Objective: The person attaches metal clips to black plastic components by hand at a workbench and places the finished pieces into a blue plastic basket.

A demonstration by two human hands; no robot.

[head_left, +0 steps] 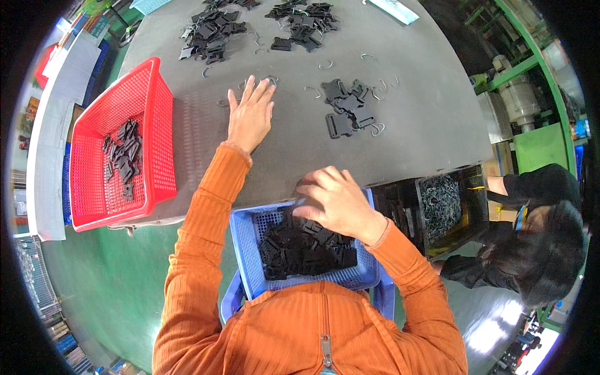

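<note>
My left hand (251,115) lies on the grey tabletop with its fingers stretched out. Its fingertips are beside a few small metal hooks (272,79), and it grips nothing. Over the blue basket (245,250) in front of my body, my right hand (337,203) is curled. Between its thumb and fingers is a dark blur that I cannot make out. Many black plastic buckle pieces (306,250) fill the basket. On the table, right of my left hand, lies a small group of black buckle pieces (350,109) with metal hooks among them.
A red basket (164,137) with some black pieces stands at the table's left. Two piles of black buckle pieces (212,31) lie at the far side, near a pale blue packet (394,9). At right, a bin of metal hooks (439,206) sits near another person (531,244).
</note>
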